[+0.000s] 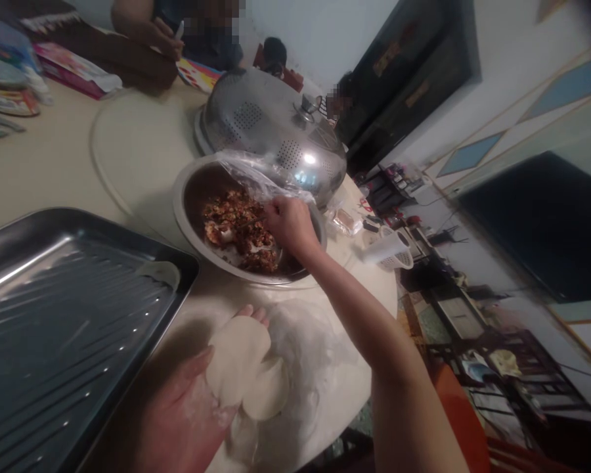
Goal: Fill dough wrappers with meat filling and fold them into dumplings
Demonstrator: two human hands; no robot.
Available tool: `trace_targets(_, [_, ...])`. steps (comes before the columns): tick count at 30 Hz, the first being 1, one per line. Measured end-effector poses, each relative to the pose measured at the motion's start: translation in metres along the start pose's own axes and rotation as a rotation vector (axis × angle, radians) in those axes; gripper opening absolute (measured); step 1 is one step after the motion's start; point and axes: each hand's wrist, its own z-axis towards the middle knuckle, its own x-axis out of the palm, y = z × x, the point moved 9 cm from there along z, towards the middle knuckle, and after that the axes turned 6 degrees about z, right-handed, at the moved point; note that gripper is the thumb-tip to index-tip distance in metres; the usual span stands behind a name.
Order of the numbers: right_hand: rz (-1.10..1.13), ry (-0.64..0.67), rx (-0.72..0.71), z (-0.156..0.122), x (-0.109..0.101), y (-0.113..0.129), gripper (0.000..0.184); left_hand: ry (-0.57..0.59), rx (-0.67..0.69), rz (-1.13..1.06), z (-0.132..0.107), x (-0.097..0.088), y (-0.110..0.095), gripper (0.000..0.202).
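My left hand lies palm up near the table's front edge with round dough wrappers resting on its fingers. My right hand reaches into a steel bowl of reddish-brown chopped filling; its fingers are closed on a thin utensil dipped in the filling, mostly hidden. A clear plastic film is folded back over the bowl's far rim.
A large steel tray holding one folded dumpling sits at the left. A perforated steel dome lid stands behind the bowl. A white basket cup lies at the right edge. Another person's arms rest at the far side.
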Motion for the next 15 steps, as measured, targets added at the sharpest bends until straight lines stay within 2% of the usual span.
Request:
trace_targets(3, [-0.082,0.000,-0.083,0.008,0.009,0.020,0.029,0.024,-0.013,0.019,0.000,0.002,0.001,0.034])
trace_targets(7, [-0.179,0.052,-0.227,0.010,0.014,0.037,0.026,-0.015,0.019,0.033,-0.001,-0.004,0.000,0.036])
trace_targets(11, [-0.143,0.028,-0.359,0.001,0.000,0.038,0.024,0.013,0.017,-0.004,-0.003,-0.004,0.001,0.039])
trace_targets(15, [-0.142,-0.016,-0.289,-0.004,-0.017,0.027,0.028,0.111,-0.006,-0.022,-0.002,0.009,0.003,0.040])
